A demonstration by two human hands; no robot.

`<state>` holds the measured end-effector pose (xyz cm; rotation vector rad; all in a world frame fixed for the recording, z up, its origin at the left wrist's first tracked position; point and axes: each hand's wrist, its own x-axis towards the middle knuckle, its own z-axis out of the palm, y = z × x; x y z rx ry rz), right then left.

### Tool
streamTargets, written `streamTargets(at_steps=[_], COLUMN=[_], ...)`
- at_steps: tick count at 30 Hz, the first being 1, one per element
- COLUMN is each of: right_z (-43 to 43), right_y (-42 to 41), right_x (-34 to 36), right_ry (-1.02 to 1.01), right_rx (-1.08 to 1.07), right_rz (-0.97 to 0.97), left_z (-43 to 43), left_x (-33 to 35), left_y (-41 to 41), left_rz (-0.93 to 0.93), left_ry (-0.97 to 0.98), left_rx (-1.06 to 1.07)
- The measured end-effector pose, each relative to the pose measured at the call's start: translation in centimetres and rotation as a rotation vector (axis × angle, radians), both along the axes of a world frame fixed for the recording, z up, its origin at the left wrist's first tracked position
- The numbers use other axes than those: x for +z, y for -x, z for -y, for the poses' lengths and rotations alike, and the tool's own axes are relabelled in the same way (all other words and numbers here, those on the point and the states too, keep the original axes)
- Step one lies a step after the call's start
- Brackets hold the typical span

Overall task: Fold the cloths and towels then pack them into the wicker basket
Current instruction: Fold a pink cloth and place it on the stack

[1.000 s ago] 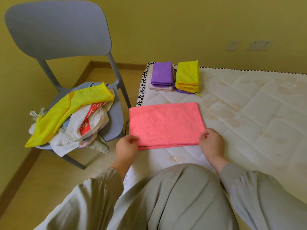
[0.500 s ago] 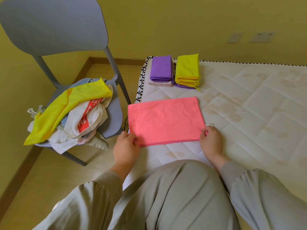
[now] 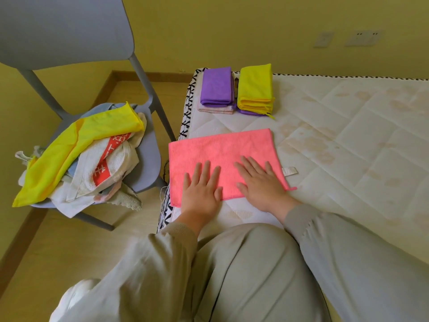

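As the pink cloth (image 3: 220,156) lies folded flat on the mattress (image 3: 348,135), close to its left edge, both hands are down on top of it. The left hand (image 3: 202,191) is spread wide, fingers straight, palm pressing the cloth's near left part, with the heel of the hand over the near hem. The right hand (image 3: 262,184) is just beside it, fingers straight and fanned, flat on the near right part. Neither hand has hold of anything; they simply press. A small white tag (image 3: 289,171) sticks out past the cloth's right edge onto the mattress. Further back, at the mattress's far left corner, two neat stacks sit side by side: a purple cloth (image 3: 217,86) on top of a pale cloth (image 3: 216,109), and a folded yellow cloth (image 3: 255,89) on top of a second purple cloth (image 3: 250,112). Over to the left, a grey chair (image 3: 148,156) carries a loose heap, a long yellow cloth (image 3: 76,147) draped across a white towel (image 3: 116,161) with a red band.
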<state>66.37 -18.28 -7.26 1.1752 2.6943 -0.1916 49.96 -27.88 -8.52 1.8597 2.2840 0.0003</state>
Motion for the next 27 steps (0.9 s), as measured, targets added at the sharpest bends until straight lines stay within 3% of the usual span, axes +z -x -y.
streamTargets(at_steps=[8, 10, 13, 16, 18, 23, 27], right_z=[-0.5, -1.1, -2.6, -3.7, -5.2, -9.1, -5.6], right_y=[0.2, 1.8, 4.2, 5.1, 4.4, 3.8, 6.2], right_x=[0.1, 1.0, 1.3, 0.1, -0.4, 0.1, 0.7], right_ry=[-0.106, -0.139, -0.101, -0.028, -0.033, -0.091, -0.202], right_rx=[-0.276, -0.288, -0.167, 0.063, 0.080, -0.466, -0.205], right_rz=[0.053, -0.009, -0.118, -0.098, -0.099, -0.011, -0.148], left_z=[0.5, 0.3, -0.2, 0.1, 0.0, 0.1, 0.0], left_x=[-0.2, -0.5, -0.7, -1.0, -1.0, -1.1, -1.1], left_y=[0.0, 0.1, 0.0, 0.0, 0.2, 0.3, 0.2], left_rz=[-0.009, 0.003, 0.023, 0.028, 0.028, 0.034, 0.046], left_ry=[-0.065, -0.089, -0.116, -0.109, -0.114, -0.119, -0.110], left_rx=[-0.008, 0.012, 0.025, 0.017, 0.012, 0.020, 0.022])
